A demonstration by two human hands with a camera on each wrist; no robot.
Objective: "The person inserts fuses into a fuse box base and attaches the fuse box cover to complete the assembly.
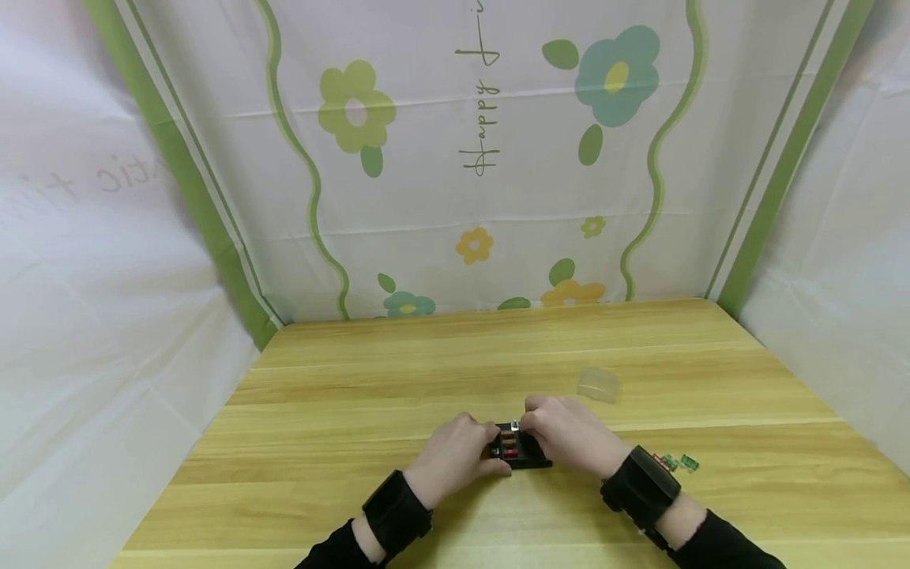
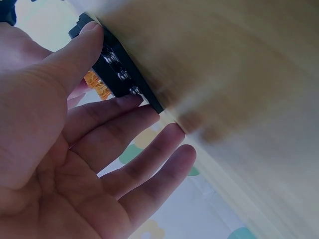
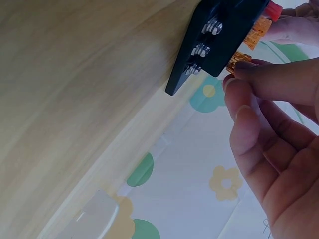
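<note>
A small black fuse block (image 1: 532, 453) sits on the wooden table, with screw terminals (image 3: 201, 50) along its side. Translucent fuses rise from it: a red one (image 3: 273, 11), an orange one (image 3: 256, 33) and another orange blade fuse (image 3: 238, 62) at the end. My left hand (image 1: 455, 454) grips the block, thumb at one end, index and middle fingertips at the other; its last two fingers stretch out loosely. My right hand (image 1: 569, 431) pinches the end orange fuse between thumb and index finger, close against the block. Those fingertips partly cover the fuse.
A clear curved plastic cover (image 1: 598, 385) lies beyond my right hand. Several small green and red pieces (image 1: 688, 463) lie on the table beside the right wrist strap (image 1: 642, 486). A flowered cloth (image 1: 476, 182) hangs behind the table, with white cloth at both sides.
</note>
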